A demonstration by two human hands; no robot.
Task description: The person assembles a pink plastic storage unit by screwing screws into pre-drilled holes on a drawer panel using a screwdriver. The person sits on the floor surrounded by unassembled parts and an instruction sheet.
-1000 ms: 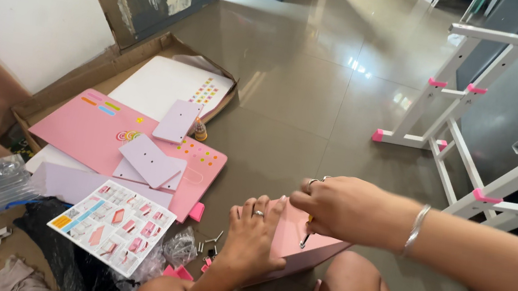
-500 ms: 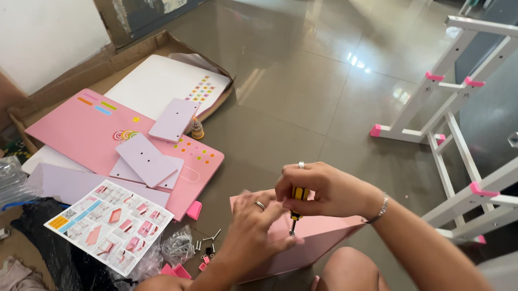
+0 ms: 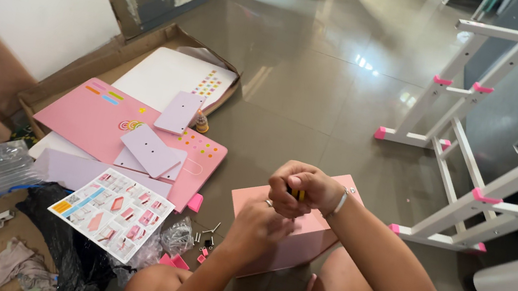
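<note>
A pink box-shaped panel piece rests against my legs on the floor. My right hand is closed in a fist around a screwdriver with a yellow and black handle, held upright over the top of the pink piece. Just below it, my left hand is bunched with its fingers on the pink piece at the tool's tip. The tip itself is hidden by my hands. I wear a ring on the left hand and a bracelet on the right wrist.
Loose screws and small pink fittings lie on the tiles by my knee, beside a clear bag. An instruction sheet, pink and white panels and flattened cardboard lie left. White metal frames with pink caps stand right.
My right hand has moved left from the pink piece's right edge to above its middle and closed on the screwdriver. My left hand stayed on the piece.
</note>
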